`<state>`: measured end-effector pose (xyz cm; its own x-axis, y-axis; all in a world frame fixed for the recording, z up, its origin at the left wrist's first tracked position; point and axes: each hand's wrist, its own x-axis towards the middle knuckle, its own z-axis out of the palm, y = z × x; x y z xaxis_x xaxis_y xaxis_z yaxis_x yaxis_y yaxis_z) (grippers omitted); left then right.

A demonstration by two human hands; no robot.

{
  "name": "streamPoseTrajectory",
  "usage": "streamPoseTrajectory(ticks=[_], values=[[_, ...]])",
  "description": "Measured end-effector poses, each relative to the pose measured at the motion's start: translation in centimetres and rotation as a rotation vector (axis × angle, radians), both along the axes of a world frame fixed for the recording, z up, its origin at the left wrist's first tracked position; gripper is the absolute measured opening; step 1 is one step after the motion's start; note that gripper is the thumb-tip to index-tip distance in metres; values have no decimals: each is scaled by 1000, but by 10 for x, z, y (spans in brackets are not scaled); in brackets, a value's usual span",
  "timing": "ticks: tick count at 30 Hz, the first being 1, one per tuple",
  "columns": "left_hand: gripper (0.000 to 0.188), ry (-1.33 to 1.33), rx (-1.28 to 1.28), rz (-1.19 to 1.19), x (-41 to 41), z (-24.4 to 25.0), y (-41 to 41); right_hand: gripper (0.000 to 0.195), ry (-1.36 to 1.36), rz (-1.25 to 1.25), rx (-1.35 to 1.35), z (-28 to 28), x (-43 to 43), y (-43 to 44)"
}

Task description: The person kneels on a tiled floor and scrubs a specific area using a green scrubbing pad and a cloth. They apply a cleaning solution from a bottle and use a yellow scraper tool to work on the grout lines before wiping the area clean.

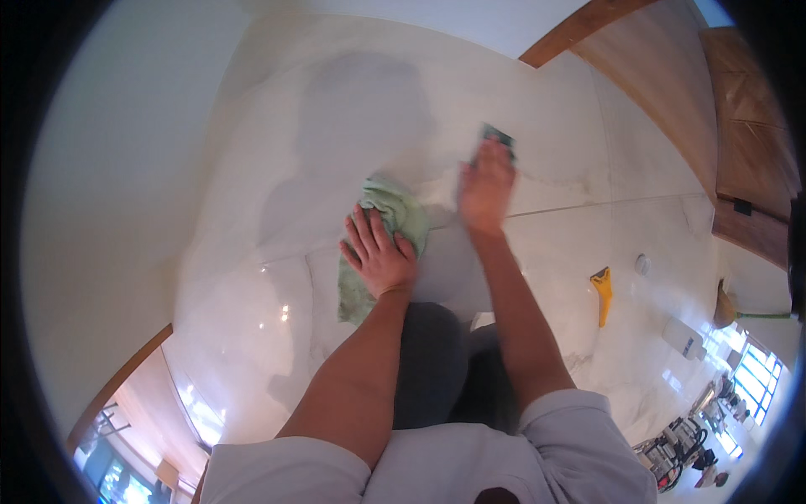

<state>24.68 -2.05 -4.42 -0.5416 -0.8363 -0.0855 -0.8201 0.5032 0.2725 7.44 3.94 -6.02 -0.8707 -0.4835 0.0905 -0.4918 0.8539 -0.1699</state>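
My left hand [381, 255] lies flat, fingers spread, on a crumpled light green cloth [401, 205] on the pale, marble-look tile floor [548, 246]. Part of the cloth is hidden beneath the palm. Ahead and to the right, my right hand [488, 186] is blurred and presses a dark green scouring pad [499, 135] against the tile. Only the pad's far end and edges show past the fingers. A dark joint line [560, 209] runs across the floor just right of this hand.
A yellow-handled scraper [603, 296], a small clear round object [642, 264] and a white plastic bottle [683, 337] are on the floor at right. White walls [119, 189] stand left and ahead. Wooden trim [582, 31] and a wooden door [752, 120] lie at upper right; equipment [677, 444] sits at lower right.
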Motion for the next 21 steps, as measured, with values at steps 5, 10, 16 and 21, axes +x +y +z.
streamPoseTrajectory(ticks=[5, 10, 16, 21], values=[[60, 22, 26, -20, -6, 2, 5, 61, -166, 133, -74, 18, 8, -89], [59, -12, -4, -11, 2, 2, -2, 56, -181, 97, 164, 23, 12, -37], [59, -42, 3, -9, 2, 0, -2, 55, -177, -374, 93, 22, -6, 93], [59, -7, 7, -18, -2, 0, 1, 64, -15, -209, -20, 1, -4, 25]])
